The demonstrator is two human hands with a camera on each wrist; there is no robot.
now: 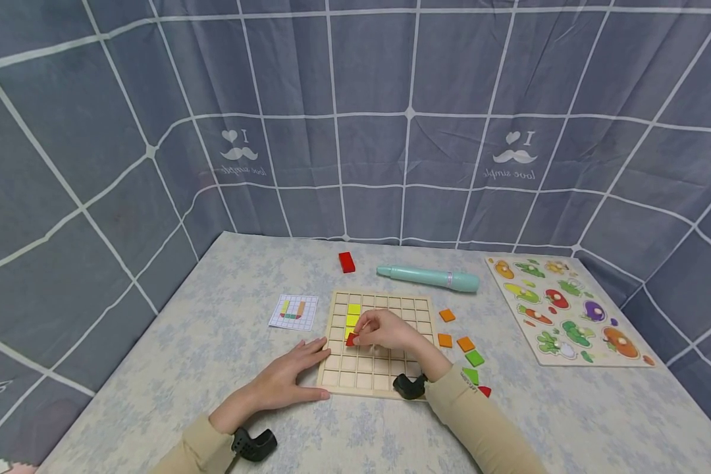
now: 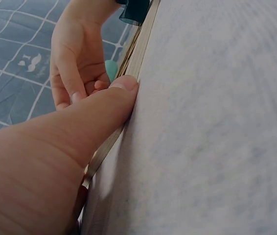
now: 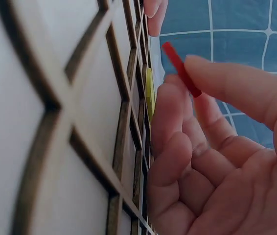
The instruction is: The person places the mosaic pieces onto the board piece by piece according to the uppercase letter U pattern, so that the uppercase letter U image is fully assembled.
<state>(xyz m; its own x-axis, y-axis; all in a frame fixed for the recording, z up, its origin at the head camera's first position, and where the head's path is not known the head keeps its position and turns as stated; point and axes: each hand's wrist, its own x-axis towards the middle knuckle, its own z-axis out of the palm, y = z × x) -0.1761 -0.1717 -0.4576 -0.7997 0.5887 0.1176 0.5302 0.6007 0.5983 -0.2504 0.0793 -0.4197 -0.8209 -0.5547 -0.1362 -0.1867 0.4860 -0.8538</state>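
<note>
Red tile (image 3: 179,67), white-gridded blue curtain (image 1: 373,151)

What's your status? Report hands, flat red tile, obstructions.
Left hand touching edge of gridded wooden board; right hand pinching flat red tile, clear of board; no obstruction seen.

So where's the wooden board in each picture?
Head: the wooden board lies low in the middle.
Left wrist: only its thin edge shows, slanting from top middle towards lower left.
Right wrist: its grid fills the left side, very close up.
Shared landmark: the right hand is in all three.
</note>
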